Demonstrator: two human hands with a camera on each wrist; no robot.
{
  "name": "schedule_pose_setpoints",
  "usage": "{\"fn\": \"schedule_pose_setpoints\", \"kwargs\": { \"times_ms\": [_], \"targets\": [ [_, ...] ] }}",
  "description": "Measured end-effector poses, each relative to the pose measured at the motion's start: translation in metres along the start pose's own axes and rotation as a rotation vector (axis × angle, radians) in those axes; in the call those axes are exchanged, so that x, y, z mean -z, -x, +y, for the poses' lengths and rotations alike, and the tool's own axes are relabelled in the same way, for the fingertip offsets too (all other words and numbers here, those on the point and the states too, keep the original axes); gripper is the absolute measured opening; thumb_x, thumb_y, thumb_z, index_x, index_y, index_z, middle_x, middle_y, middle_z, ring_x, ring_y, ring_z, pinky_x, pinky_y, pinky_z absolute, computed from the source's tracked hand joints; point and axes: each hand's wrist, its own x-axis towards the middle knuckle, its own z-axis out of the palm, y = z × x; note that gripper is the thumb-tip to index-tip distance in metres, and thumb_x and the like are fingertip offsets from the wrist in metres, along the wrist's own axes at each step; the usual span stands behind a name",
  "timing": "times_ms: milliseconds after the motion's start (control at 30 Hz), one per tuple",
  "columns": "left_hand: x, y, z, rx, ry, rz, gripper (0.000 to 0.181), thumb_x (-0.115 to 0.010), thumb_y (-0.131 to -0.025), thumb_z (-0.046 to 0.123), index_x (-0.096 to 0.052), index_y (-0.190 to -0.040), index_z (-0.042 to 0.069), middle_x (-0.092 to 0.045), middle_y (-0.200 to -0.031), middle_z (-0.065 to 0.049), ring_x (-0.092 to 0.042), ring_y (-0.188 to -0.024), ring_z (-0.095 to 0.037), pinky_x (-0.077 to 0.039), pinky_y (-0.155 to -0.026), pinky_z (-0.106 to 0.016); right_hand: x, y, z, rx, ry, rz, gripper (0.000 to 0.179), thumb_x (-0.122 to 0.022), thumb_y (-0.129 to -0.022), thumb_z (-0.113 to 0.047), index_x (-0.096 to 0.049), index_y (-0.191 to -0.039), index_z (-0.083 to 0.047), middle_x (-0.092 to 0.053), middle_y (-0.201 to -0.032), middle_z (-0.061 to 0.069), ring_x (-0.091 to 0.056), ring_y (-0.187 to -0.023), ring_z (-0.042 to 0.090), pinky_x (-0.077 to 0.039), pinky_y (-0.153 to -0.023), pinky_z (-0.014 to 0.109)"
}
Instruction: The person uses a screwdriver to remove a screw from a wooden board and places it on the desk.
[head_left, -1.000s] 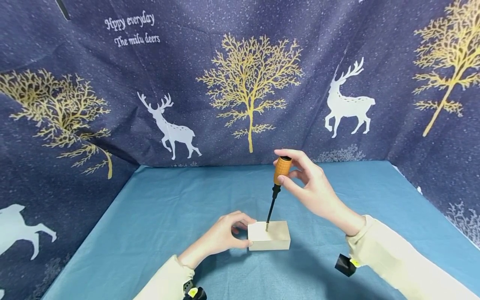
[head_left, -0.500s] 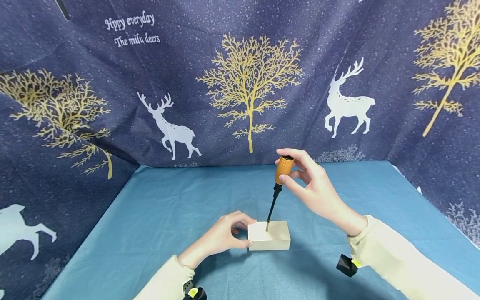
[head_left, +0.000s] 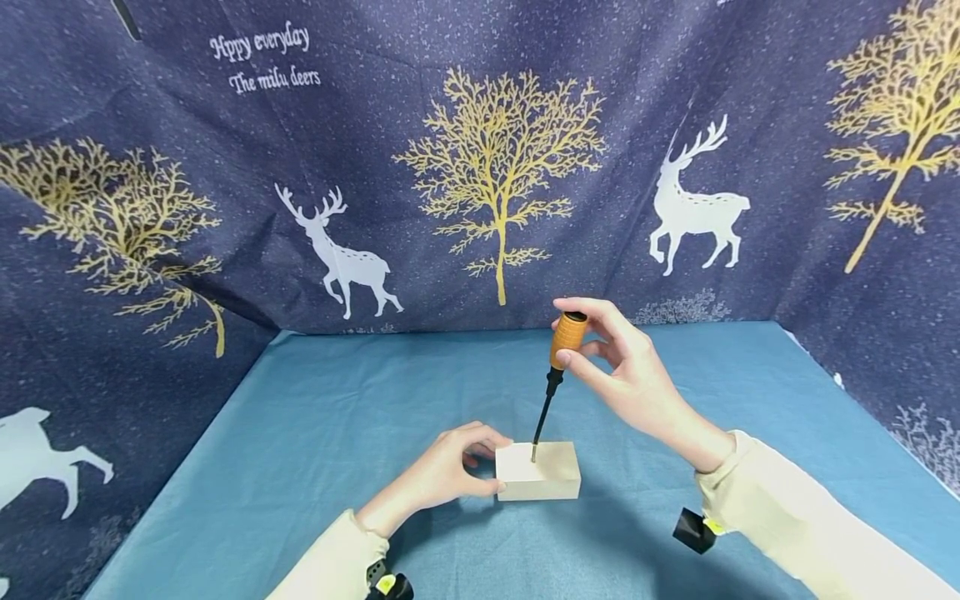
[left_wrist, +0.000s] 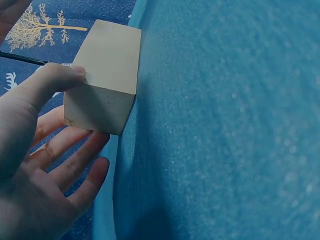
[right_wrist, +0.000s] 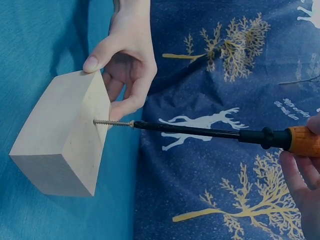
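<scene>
Your left hand (head_left: 448,468) pinches the nearest end of the block (head_left: 543,475), which looks light, stiff and apt to twist, so hold it by opposite sides, while above, your right hand (head_left: 630,371), fingers part-curled, grips the screwdriver (head_left: 553,381) over the screw (right_wrist: 114,122).

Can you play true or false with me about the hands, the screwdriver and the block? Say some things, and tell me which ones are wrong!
1. The right hand holds the screwdriver. True.
2. The left hand holds one end of the block. True.
3. The screwdriver's tip is at the head of the screw. True.
4. The screw is all the way in. False: much of it sticks out of the block.
5. The screwdriver is pink all over. False: its handle is orange.
6. The block sits on grass. False: it is on blue cloth.
</scene>
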Motion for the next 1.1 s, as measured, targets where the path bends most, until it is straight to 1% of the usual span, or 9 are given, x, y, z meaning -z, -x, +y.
{"fn": "schedule_pose_setpoints", "kwargs": {
  "times_ms": [133,533,933,1100],
  "targets": [
    [0.0003,0.0000,0.0009,0.002,-0.002,-0.003,0.040,-0.081,-0.083,0.026,-0.066,-0.120,0.026,-0.066,-0.119,0.005,-0.067,-0.107,-0.016,-0.056,-0.085,-0.031,-0.0001,0.0005,-0.0001,-0.007,0.001,0.001,0.056,-0.067,-0.091,0.001,-0.050,-0.141,-0.019,-0.054,-0.135,0.001,-0.059,-0.113,-0.001,-0.055,-0.081,0.019],
    [0.0009,-0.0003,0.0011,-0.007,-0.004,-0.001,0.039,-0.081,-0.082,0.025,-0.067,-0.119,0.027,-0.066,-0.119,0.005,-0.067,-0.107,-0.016,-0.056,-0.085,-0.032,-0.0003,0.0005,-0.0004,-0.019,-0.019,-0.005,0.054,-0.067,-0.091,0.000,-0.051,-0.140,-0.016,-0.052,-0.136,0.000,-0.059,-0.113,0.000,-0.056,-0.081,0.019],
    [0.0002,-0.0007,0.0003,-0.005,-0.004,0.000,0.039,-0.080,-0.082,0.026,-0.067,-0.119,0.028,-0.066,-0.119,0.005,-0.067,-0.107,-0.016,-0.056,-0.085,-0.033,0.0005,0.0009,0.0008,0.015,-0.017,0.028,0.054,-0.069,-0.089,0.003,-0.053,-0.137,-0.016,-0.054,-0.133,-0.001,-0.061,-0.109,0.002,-0.056,-0.077,0.019],
    [-0.0001,-0.0003,0.0003,-0.006,-0.011,0.002,0.038,-0.080,-0.082,0.026,-0.067,-0.118,0.027,-0.066,-0.119,0.005,-0.068,-0.106,-0.016,-0.056,-0.084,-0.032,0.0012,0.0016,0.0014,0.030,-0.016,0.036,0.055,-0.069,-0.088,0.004,-0.054,-0.137,-0.016,-0.055,-0.133,0.002,-0.061,-0.108,0.002,-0.056,-0.076,0.019]
  ]
}}
